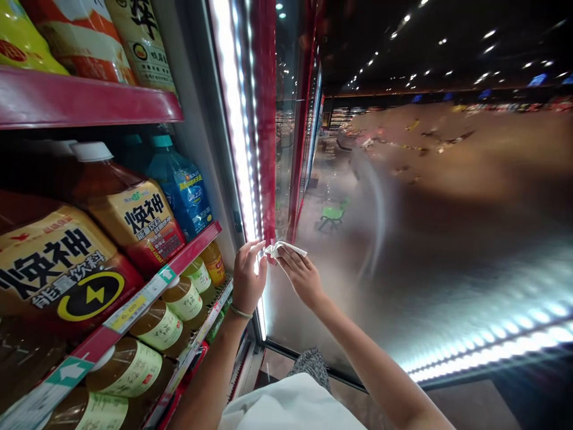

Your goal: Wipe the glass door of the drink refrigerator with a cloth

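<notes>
My right hand [302,275] has its fingers laid over a crumpled white cloth or tissue [274,249], with the thumb side partly hidden. The cloth lies near the lit inner edge of a drinks cooler, by the glass [331,316]. Close beside its left end is my left hand [249,279], wearing a thin band at the wrist. Its fingers are loosely bent, thumb and forefinger apart, in front of the bright light strip [239,119]. Whether those fingertips touch the cloth or the frame is hard to tell.
Shelves at left hold large drink bottles [138,218], a blue bottle [183,185] and smaller labelled bottles [163,325]. A red shelf edge [89,98] juts out above. Through the glass, a green stool [333,212] stands on the floor. Reflections blur the right side.
</notes>
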The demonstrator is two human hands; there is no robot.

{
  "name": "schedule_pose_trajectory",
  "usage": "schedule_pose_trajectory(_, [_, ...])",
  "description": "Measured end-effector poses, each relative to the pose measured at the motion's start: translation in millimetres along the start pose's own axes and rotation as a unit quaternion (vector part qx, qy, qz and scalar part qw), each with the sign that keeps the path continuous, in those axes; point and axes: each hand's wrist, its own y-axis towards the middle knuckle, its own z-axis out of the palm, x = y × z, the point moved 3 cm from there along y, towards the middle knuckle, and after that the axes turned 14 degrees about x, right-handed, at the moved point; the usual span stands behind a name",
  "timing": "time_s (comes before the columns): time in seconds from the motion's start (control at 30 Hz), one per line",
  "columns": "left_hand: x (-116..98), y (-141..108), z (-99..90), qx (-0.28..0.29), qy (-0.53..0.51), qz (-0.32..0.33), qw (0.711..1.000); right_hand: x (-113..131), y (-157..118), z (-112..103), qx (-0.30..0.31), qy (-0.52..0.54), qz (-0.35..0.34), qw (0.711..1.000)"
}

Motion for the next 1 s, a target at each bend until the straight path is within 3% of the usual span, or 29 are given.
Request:
schedule_pose_trajectory(0.23, [-10,9,4.9,0.006,-0.014,0.021,1.0,-32,28,-47,-0.061,-0.016,0.063,0.996])
schedule_pose_trajectory(0.4, [-9,6,5.2,0.005,-0.01,0.012,1.0,-9,-9,-19,0.011,-0.019,-0.016,1.0])
schedule_pose_trajectory(0.47, [-6,4,3.2,0.007,-0.011,0.01,1.0,-11,-10,-21,0.012,-0.02,-0.019,1.0])
schedule_pose_trajectory(0.67, [-9,8,3.1,0.001,-0.014,0.006,1.0,-52,42,-79,-0.08,-0.005,0.07,0.994])
schedule_pose_trajectory(0.87, [-15,18,3.3,0.021,-0.017,0.021,0.999,-40,33,-79,-0.049,-0.066,0.007,0.997])
schedule_pose_trajectory(1.0, [-22,35,-0.2,0.013,-0.019,0.052,0.998,-63,70,-122,-0.091,-0.076,0.035,0.992])
